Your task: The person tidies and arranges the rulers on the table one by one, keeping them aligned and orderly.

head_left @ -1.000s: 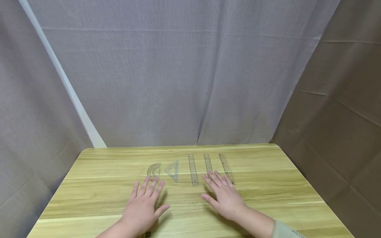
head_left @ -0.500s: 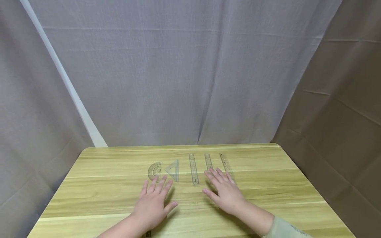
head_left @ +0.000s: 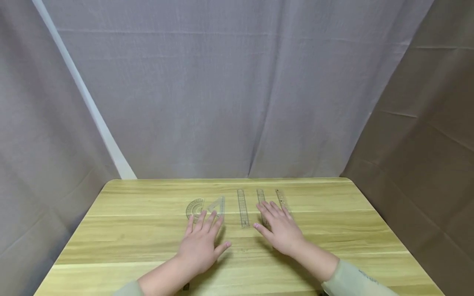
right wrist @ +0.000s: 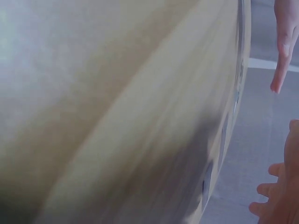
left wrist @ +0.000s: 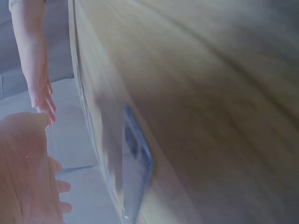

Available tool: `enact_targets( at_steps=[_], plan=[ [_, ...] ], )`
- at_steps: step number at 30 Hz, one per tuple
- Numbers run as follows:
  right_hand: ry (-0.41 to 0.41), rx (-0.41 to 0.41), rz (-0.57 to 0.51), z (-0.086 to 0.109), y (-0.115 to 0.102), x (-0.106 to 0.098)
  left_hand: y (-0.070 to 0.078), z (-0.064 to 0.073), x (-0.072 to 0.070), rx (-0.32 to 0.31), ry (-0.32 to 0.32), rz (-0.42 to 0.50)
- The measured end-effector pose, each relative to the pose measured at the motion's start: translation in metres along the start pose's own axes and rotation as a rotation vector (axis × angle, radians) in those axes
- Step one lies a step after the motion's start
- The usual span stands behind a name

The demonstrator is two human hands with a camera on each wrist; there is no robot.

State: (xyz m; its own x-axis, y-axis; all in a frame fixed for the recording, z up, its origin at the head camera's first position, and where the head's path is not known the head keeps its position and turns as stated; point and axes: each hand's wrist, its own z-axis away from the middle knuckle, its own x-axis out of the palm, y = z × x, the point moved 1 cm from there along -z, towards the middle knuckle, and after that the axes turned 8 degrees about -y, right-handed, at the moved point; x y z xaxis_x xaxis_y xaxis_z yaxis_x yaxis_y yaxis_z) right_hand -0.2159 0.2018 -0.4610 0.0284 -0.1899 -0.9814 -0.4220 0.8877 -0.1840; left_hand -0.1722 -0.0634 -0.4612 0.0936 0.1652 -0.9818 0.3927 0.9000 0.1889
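Just beyond the L hand (head_left: 200, 246), in head view, lie the protractor (head_left: 193, 209) and, to the right of it, the set square (head_left: 219, 202), both transp. and flat on the wooden table (head_left: 111, 238); the fingers cover their near parts. This hand is released: its fingers are straight and spread, w/ nothing in them. Ahead of the gap btwn. both hands is the 1st ruler (head_left: 243, 208), fully visible. The R hand (head_left: 281, 232) is likewise released, fingers extended and thumb apart, and it hides the near parts of the 2nd ruler (head_left: 261, 195) and the 3rd ruler (head_left: 282, 198). Behind each wrist shows a pale sleeve (head_left: 355, 281); far beyond the hands hang grey curtains (head_left: 177, 102). In L wrist view, the L hand is raised above the table, w/o touching it, and a flat item (left wrist: 136, 170) w/ bluish edge lies near this hand; I cannot tell which tool it is. In R wrist view, the R hand is also apart from the table; some flat shapes (right wrist: 207, 183) lie near its fingers, too blurred to name.
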Motion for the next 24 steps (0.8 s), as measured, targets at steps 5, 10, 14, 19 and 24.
enact_targets(
  at_steps=[5, 10, 14, 19, 24],
  plan=[
    [-0.001, 0.010, -0.031, -0.009, 0.003, -0.002, 0.004, -0.008, -0.003, -0.009, -0.017, 0.003],
    [0.020, 0.017, -0.035, -0.017, 0.006, -0.003, 0.008, -0.016, -0.003, -0.020, -0.033, -0.019],
    [0.011, 0.016, -0.030, -0.025, 0.008, -0.004, 0.010, -0.023, -0.002, -0.028, -0.046, -0.049],
    [-0.014, 0.027, -0.031, -0.034, 0.013, -0.005, 0.013, -0.031, -0.001, -0.033, -0.046, -0.049],
    [-0.030, 0.043, -0.045, -0.042, 0.017, -0.007, 0.016, -0.038, -0.002, -0.041, -0.055, -0.035]
  ],
)
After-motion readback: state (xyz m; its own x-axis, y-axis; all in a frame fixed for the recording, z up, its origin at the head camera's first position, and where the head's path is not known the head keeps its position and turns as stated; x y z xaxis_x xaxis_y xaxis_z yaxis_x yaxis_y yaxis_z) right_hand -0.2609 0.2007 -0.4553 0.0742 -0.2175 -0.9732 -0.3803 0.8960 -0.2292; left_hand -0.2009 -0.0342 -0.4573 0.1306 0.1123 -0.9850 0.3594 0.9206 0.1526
